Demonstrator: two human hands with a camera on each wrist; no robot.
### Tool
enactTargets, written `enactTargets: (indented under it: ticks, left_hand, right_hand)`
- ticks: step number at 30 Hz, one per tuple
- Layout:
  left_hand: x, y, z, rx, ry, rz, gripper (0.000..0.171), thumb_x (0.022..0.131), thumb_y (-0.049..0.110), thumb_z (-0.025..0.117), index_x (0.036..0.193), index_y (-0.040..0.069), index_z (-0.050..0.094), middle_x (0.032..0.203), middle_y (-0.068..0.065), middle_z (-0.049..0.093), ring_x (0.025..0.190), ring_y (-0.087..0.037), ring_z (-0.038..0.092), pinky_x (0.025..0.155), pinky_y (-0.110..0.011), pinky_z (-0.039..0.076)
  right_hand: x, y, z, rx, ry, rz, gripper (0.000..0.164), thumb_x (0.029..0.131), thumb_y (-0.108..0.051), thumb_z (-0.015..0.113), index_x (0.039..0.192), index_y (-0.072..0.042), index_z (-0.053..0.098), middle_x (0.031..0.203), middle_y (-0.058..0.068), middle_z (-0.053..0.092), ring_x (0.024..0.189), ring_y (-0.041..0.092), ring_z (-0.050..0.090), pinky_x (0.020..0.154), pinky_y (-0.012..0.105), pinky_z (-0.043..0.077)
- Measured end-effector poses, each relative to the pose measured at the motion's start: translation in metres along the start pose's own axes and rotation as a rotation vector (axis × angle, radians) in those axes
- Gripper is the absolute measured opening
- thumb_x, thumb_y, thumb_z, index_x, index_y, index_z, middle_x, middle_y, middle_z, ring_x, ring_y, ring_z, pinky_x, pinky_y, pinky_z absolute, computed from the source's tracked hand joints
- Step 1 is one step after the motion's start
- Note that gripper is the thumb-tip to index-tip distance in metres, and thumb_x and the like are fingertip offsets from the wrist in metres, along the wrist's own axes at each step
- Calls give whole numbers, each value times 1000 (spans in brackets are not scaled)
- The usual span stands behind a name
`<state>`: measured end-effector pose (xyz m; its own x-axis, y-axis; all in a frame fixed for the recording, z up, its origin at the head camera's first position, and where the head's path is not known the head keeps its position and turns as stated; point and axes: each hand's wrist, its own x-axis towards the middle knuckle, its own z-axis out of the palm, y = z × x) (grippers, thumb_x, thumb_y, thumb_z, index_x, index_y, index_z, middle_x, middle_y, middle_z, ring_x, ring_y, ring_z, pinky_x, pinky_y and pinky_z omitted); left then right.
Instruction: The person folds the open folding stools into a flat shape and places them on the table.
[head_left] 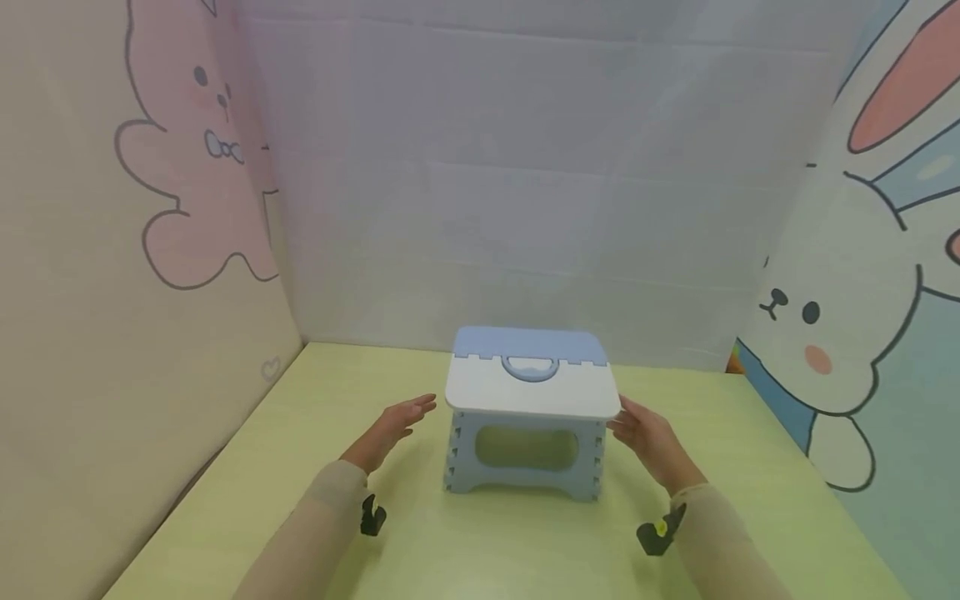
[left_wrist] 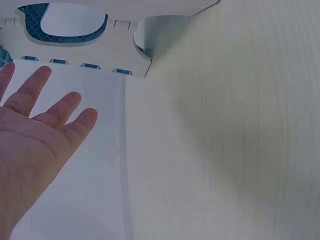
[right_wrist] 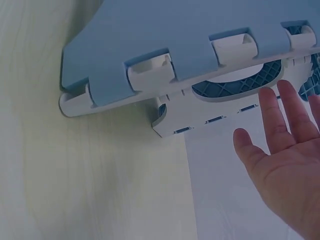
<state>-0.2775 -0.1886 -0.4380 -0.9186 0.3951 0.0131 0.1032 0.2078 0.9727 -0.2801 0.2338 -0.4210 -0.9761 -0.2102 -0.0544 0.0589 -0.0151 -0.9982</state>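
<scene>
A pale back wall [head_left: 525,167] is flanked by side walls printed with cartoon figures, a pink animal [head_left: 198,183] at the left and a white rabbit [head_left: 847,333] at the right, above a yellow-green tabletop [head_left: 450,550]. On the tabletop, a blue-and-white folding stool [head_left: 487,387] is seen standing upright on its legs near the back wall, its seat crossed by a blue strip along the far side and fitted with a blue-rimmed handle [head_left: 531,379]. Beneath the seat, a pierced pale-blue front panel [head_left: 528,477] is shown.

The stool is framed by a person's two bare hands. The left hand [head_left: 390,429] is held just beside the stool's left side, a gap visible, its fingers extended and spread wide. The right hand [head_left: 648,437] is held at the stool's right side, its fingers likewise spread and nothing gripped; whether the seat's edge is touched by its fingertips cannot be told. Light sleeves [head_left: 307,533] are worn on both arms, and a dark device [head_left: 372,517] is seen at each wrist.
</scene>
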Motion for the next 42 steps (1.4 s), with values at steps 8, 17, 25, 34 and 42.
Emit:
enactTargets:
  ticks: [8, 17, 25, 34, 42]
  left_hand:
    - [5, 4, 10, 1, -43, 26, 61, 97, 30, 35, 149, 0, 26, 152, -23, 27, 140, -44, 18, 109, -62, 14]
    - [5, 9, 10, -12, -67, 58, 59, 99, 26, 37, 149, -2, 25, 151, -25, 27, 137, -47, 21, 109, -61, 15]
    - [7, 5, 12, -26, -81, 84, 60, 96, 23, 41, 148, -4, 26, 149, -27, 30, 136, -49, 21, 108, -61, 16]
    - [14, 11, 17, -16, -94, 112, 61, 94, 19, 50, 146, -6, 30, 143, -27, 41, 131, -44, 35, 107, -60, 22]
    - [17, 11, 22, -39, -110, 122, 60, 92, 20, 55, 144, -3, 36, 135, -21, 52, 125, -35, 46, 105, -57, 29]
  right_hand:
    - [1, 1, 0, -30, -8, -23, 56, 105, -36, 34, 143, 5, 34, 109, -11, 65, 98, 2, 60, 96, 25, 41]
    - [2, -4, 1, -39, -23, -59, 64, 104, -37, 34, 143, 13, 23, 110, -13, 65, 99, 1, 60, 105, 34, 36]
    - [1, -1, 6, -5, -47, -109, 59, 105, -31, 34, 137, 19, 29, 102, -17, 66, 100, 2, 60, 90, 19, 43]
    - [2, 3, 10, -110, -83, -140, 48, 103, -30, 39, 133, 7, 47, 123, -5, 60, 111, 5, 56, 94, 21, 42]
    - [3, 2, 12, -154, -79, -118, 55, 103, -33, 40, 139, 8, 40, 141, 14, 47, 114, 4, 54, 98, 25, 39]
